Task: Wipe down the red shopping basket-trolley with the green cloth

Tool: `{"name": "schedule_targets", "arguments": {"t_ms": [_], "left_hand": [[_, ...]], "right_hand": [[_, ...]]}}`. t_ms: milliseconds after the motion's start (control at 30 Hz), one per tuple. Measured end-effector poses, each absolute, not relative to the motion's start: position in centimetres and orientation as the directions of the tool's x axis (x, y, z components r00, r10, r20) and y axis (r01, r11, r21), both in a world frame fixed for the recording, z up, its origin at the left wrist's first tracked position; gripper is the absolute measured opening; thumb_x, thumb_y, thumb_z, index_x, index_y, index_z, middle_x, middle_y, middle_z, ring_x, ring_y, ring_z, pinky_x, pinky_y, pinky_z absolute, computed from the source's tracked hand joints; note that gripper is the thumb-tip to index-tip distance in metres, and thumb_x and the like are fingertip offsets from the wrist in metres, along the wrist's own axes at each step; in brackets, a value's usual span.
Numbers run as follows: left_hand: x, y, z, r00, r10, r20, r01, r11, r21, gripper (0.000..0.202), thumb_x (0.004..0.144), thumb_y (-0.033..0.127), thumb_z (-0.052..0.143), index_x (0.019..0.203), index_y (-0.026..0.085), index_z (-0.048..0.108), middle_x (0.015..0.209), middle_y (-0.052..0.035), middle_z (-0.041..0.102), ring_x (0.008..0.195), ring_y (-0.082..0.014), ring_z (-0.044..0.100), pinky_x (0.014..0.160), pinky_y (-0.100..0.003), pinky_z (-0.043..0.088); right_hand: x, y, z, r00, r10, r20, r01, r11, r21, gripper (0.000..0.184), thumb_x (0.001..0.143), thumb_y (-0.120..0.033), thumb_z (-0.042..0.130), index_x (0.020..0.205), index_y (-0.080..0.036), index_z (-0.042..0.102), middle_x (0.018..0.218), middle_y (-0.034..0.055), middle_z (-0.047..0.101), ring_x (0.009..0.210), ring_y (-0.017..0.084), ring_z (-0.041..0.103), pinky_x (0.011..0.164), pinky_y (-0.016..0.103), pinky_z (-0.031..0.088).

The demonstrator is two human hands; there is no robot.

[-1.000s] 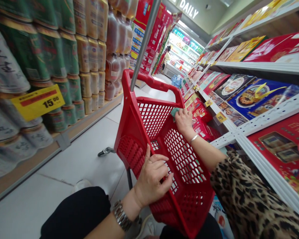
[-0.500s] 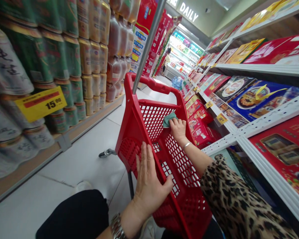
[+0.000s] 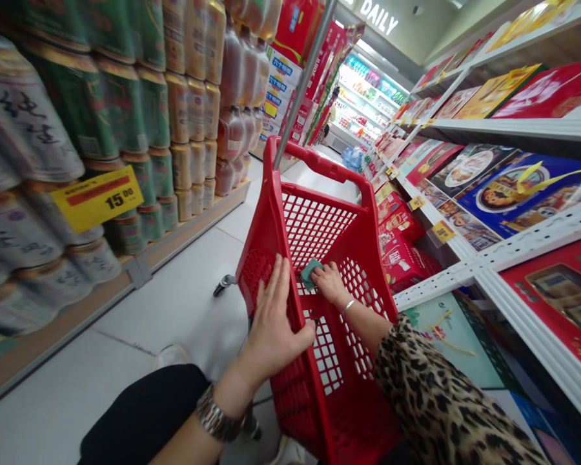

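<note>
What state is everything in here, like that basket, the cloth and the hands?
Red plastic shopping basket: upright, mesh-walled.
Green cloth: crumpled, pressed against the basket's inside.
Left hand: open, fingers spread on the basket's side.
Right hand: curled over the cloth, inside the basket.
Yellow price tag: tilted, reading 15.00.

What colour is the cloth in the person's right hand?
The cloth in the right hand is teal green; it shows best in the head view.

This is a supermarket aisle:

1. Tall stacks of canned drinks [image 3: 126, 110] and bottled drinks [image 3: 232, 123] fill the left side.
2. A yellow price tag [image 3: 97, 199] reads 15.00.
3. Boxed food gift sets [image 3: 527, 194] line white metal shelving [image 3: 484, 258].
4. A red wheeled shopping basket [image 3: 319, 161] stands in the aisle.
5. A lit "DAILY" sign [image 3: 378, 15] hangs above bright display shelves [image 3: 363, 103].
</note>
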State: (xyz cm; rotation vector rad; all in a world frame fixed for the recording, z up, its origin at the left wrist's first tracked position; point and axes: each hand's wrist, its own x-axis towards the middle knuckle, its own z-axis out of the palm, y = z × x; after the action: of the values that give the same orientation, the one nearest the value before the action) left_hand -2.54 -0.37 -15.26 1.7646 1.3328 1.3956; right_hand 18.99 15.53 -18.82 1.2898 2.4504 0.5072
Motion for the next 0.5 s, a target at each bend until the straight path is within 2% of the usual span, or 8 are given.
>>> {"name": "schedule_targets", "arguments": {"t_ms": [100, 200, 333, 433, 500], "left_hand": [[-4.0, 0.7, -14.9, 0.033, 0.940, 0.340, 0.338, -0.331, 0.881, 0.105, 0.076, 0.027, 0.065, 0.168, 0.024, 0.015, 0.175, -0.0156, 0.016, 0.162, -0.0351, 0.017, 0.128, -0.064, 0.014], [-4.4, 1.4, -14.7, 0.039, 0.955, 0.296, 0.320, -0.292, 0.901, 0.097, 0.077, 0.029, 0.062, 0.167, 0.023, 0.023, 0.174, -0.0148, 0.023, 0.161, -0.0348, 0.021, 0.127, -0.068, 0.011], [-4.1, 1.9, -14.4, 0.013, 0.961, 0.277, 0.294, -0.269, 0.917, 0.086, 0.082, 0.030, 0.056, 0.163, 0.023, 0.033, 0.171, -0.0141, 0.033, 0.159, -0.0340, 0.027, 0.126, -0.070, 0.009], [-4.1, 2.2, -14.3, -0.006, 0.964, 0.266, 0.255, -0.256, 0.932, 0.079, 0.084, 0.031, 0.054, 0.161, 0.024, 0.039, 0.168, -0.0127, 0.038, 0.157, -0.0336, 0.032, 0.127, -0.069, 0.009], [-4.2, 2.4, -14.5, -0.004, 0.965, 0.262, 0.222, -0.254, 0.941, 0.077, 0.084, 0.033, 0.055, 0.160, 0.025, 0.042, 0.167, -0.0118, 0.040, 0.156, -0.0337, 0.034, 0.127, -0.068, 0.010]], "right_hand": [[17.9, 15.0, -18.6, -0.554, 0.825, -0.116, 0.711, 0.541, 0.450, 0.028, 0.105, -0.017, 0.049, 0.109, -0.021, 0.076, 0.105, 0.0095, 0.073, 0.094, 0.023, 0.055, 0.096, 0.043, 0.031], [16.4, 14.9, -16.9, -0.641, 0.767, -0.028, 0.670, 0.578, 0.466, 0.030, 0.107, -0.019, 0.046, 0.108, -0.019, 0.076, 0.105, 0.0098, 0.073, 0.095, 0.024, 0.054, 0.095, 0.043, 0.032], [15.1, 15.7, -12.3, -0.782, 0.588, 0.206, 0.596, 0.610, 0.523, 0.030, 0.108, -0.021, 0.046, 0.104, -0.021, 0.076, 0.097, 0.0078, 0.072, 0.092, 0.023, 0.050, 0.092, 0.041, 0.031], [15.6, 17.1, -8.3, -0.745, 0.499, 0.443, 0.666, 0.506, 0.549, 0.030, 0.108, -0.021, 0.045, 0.116, -0.024, 0.074, 0.111, 0.0089, 0.072, 0.098, 0.024, 0.049, 0.093, 0.042, 0.029], [16.4, 18.3, -6.2, -0.688, 0.469, 0.554, 0.726, 0.426, 0.540, 0.033, 0.107, -0.019, 0.044, 0.126, -0.024, 0.070, 0.120, 0.0106, 0.071, 0.104, 0.025, 0.050, 0.093, 0.042, 0.029]]}}
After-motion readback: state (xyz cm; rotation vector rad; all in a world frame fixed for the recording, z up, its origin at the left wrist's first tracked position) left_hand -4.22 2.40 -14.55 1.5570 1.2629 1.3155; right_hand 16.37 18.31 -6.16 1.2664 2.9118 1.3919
